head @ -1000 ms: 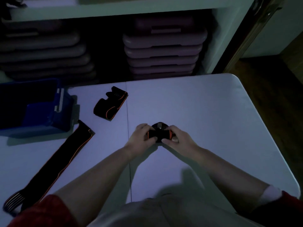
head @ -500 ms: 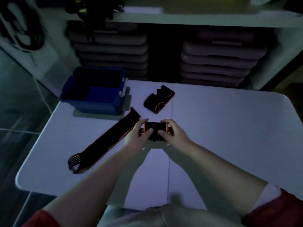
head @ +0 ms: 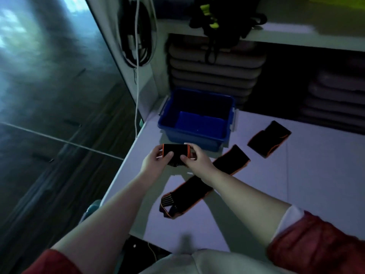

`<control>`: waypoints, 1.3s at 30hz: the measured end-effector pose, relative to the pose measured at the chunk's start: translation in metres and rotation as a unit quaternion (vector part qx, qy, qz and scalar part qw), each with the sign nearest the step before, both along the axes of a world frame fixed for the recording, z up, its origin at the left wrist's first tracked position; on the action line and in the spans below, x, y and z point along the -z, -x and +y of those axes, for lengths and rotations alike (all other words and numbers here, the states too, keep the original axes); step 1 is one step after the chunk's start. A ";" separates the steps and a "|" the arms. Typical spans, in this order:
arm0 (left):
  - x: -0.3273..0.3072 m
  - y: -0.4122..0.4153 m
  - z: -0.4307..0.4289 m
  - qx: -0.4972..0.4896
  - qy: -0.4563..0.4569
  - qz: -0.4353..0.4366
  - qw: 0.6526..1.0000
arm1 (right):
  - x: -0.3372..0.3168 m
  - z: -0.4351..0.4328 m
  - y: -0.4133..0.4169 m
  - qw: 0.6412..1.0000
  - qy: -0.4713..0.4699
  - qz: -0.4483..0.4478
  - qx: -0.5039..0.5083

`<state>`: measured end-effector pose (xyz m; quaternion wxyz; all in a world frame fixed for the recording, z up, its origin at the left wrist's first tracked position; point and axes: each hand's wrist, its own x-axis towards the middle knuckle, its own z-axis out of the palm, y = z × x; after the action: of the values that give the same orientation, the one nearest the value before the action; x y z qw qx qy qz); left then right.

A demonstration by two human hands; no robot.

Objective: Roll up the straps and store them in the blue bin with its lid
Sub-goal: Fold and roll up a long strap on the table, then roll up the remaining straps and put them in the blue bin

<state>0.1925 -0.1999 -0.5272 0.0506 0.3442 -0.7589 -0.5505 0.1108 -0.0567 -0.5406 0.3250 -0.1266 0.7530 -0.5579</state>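
Both hands hold a rolled black strap with orange edges (head: pixel 175 153) just above the table, close to the near wall of the open blue bin (head: pixel 189 135). My left hand (head: pixel 156 163) grips its left end, my right hand (head: pixel 194 159) its right end. A long unrolled black strap (head: pixel 227 165) lies flat on the white table (head: pixel 296 184), passing under my right forearm. A folded black strap (head: pixel 269 141) lies to the right of the bin. The bin looks empty inside; no lid can be made out.
The table's left edge runs just left of my hands, with dark floor below. Behind the table stands a white shelf unit (head: pixel 296 36) with stacked pads (head: pixel 215 74). Cables (head: pixel 138 36) hang on its left side.
My hands carried the rolled strap from the table's middle leftward and forward to the front of the blue bin. The view swung left with them.
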 end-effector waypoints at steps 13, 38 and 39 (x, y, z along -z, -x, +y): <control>0.054 0.040 -0.045 0.026 0.053 -0.106 0.993 | 0.038 -0.057 0.020 0.985 -0.154 0.016 0.075; 0.034 -0.042 0.051 0.140 0.307 -0.180 0.924 | 0.027 0.140 0.070 0.919 -0.356 0.159 0.049; 0.037 -0.047 0.058 0.162 0.311 -0.220 0.910 | 0.028 0.146 0.069 0.928 -0.335 0.156 0.058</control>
<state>0.2400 -0.1419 -0.5645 -0.1030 0.2953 -0.9291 -0.1975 0.0418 0.0893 -0.5686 0.1938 -0.0518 0.9432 -0.2647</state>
